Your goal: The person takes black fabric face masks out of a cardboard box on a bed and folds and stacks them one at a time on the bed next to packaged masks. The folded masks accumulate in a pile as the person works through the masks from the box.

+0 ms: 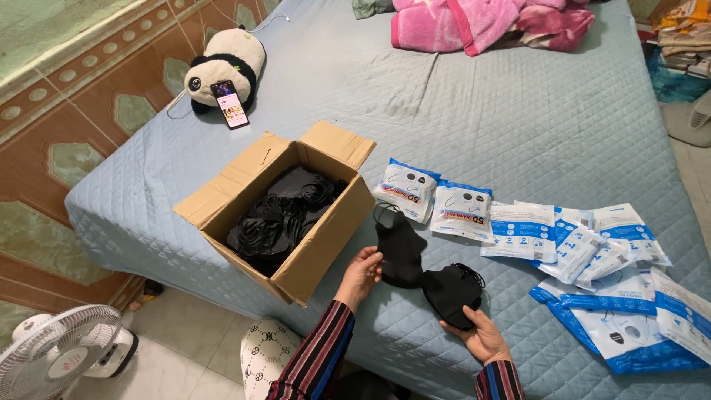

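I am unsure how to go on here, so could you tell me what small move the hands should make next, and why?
Probably lay the left hand's black mask onto the stack of masks in the right hand: both hang over the bed, nearly touching.

A bed (518, 111) with a quilted blue-grey cover carries an open cardboard box (326, 237). Right of the box lie white-and-blue packets (585, 252); beyond its left corner sit a panda toy (229, 55) and a phone (230, 104); far behind it, pink towels (481, 22).

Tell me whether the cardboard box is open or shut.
Open: the cardboard box has its flaps folded outward, and black masks show inside.
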